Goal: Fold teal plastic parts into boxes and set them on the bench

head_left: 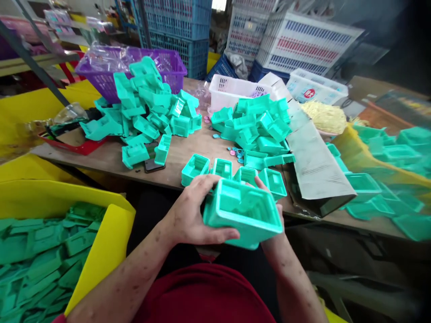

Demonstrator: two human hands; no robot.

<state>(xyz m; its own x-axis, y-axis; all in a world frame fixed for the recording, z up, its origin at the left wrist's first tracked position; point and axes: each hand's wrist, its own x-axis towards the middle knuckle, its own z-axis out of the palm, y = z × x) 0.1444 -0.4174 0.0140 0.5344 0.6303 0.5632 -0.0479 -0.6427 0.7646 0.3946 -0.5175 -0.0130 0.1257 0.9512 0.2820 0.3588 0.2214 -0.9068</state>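
Note:
Between my two hands, above my lap at the table's front edge, is a teal plastic box-shaped part (pixel 244 211) with its hollow side up. My left hand (pixel 197 213) grips its left side, thumb along the near wall. My right hand (pixel 274 233) is closed around its right end, with most of the fingers hidden behind it. Just beyond, a row of several similar teal parts (pixel 195 168) stands along the table edge. Two teal heaps lie farther back, a left pile (pixel 148 101) and a right pile (pixel 256 121) of mixed pieces.
A yellow bin (pixel 104 242) of teal pieces stands at my left. On the table are a purple basket (pixel 177 74), a white basket (pixel 232 89), a red tray (pixel 81 148), a dark phone-like object (pixel 155 167) and small discs (pixel 232 152). A cardboard box (pixel 316 166) stands right.

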